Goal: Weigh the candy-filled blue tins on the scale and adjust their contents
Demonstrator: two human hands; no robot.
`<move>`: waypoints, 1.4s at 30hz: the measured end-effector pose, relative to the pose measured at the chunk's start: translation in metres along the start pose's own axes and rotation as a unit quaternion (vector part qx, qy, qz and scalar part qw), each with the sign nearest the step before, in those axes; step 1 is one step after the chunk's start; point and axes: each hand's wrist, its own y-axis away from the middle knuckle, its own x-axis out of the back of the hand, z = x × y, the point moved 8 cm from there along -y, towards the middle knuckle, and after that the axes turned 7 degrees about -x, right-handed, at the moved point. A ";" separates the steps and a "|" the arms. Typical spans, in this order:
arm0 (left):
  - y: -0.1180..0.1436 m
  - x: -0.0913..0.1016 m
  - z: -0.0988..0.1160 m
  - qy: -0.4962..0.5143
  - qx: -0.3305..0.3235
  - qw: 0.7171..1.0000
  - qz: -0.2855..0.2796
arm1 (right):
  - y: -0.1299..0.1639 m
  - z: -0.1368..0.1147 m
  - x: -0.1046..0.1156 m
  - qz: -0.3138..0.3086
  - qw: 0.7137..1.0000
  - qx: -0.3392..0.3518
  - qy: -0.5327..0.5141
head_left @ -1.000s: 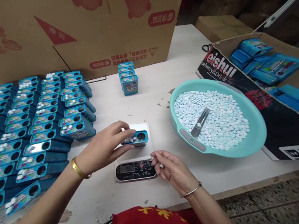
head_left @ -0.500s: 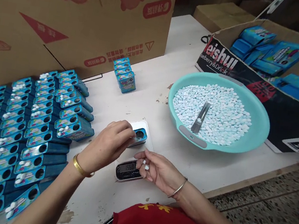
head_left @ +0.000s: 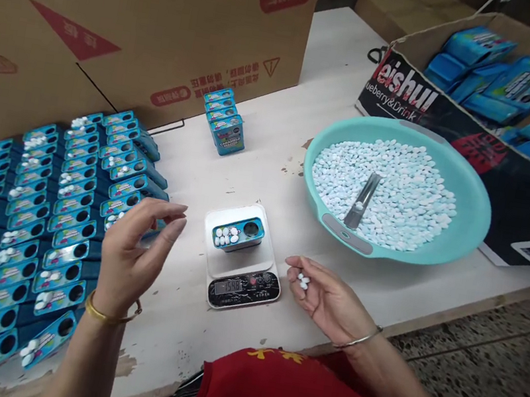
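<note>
A small blue tin (head_left: pixel 238 232) with white tablets inside rests on a white digital scale (head_left: pixel 241 259) in front of me. My left hand (head_left: pixel 135 254) hovers to the left of the scale, fingers apart and holding nothing, just over the nearest rows of blue tins (head_left: pixel 35 216). To the right of the scale my right hand (head_left: pixel 327 297) lies palm up with a few white tablets (head_left: pixel 303 280) cupped in its fingers.
A teal basin (head_left: pixel 460 236) of pale tablets with a metal scoop (head_left: pixel 362 202) stands at the right. Behind are a large cardboard box (head_left: pixel 136 24), a short stack of tins (head_left: pixel 224 121), and an open carton of blue packs (head_left: pixel 505 82). The table edge runs along the right.
My left hand has let go of the tin on the scale and drawn back to the left. My right hand has shifted right and turned palm up, tablets still in it.
</note>
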 end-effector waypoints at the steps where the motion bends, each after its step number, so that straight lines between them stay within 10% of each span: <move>1: 0.002 0.000 -0.005 -0.003 0.008 1.000 -0.006 | 0.000 -0.002 0.008 0.016 1.000 0.009 -0.002; 16: 0.005 -0.045 0.009 -0.002 -0.067 0.981 -0.181 | -0.010 0.005 -0.012 -0.016 0.999 0.010 0.051; 23: 0.048 -0.045 0.014 -0.119 -0.122 0.985 -0.029 | -0.010 0.003 -0.018 -0.031 0.997 0.021 0.064; 34: 0.044 -0.077 0.026 -0.135 -0.151 0.975 -0.087 | -0.019 -0.004 -0.072 -0.131 0.979 0.059 0.145; 42: 0.026 -0.080 0.029 -0.076 -0.155 0.981 -0.089 | -0.020 -0.003 -0.070 -0.138 0.979 0.064 0.136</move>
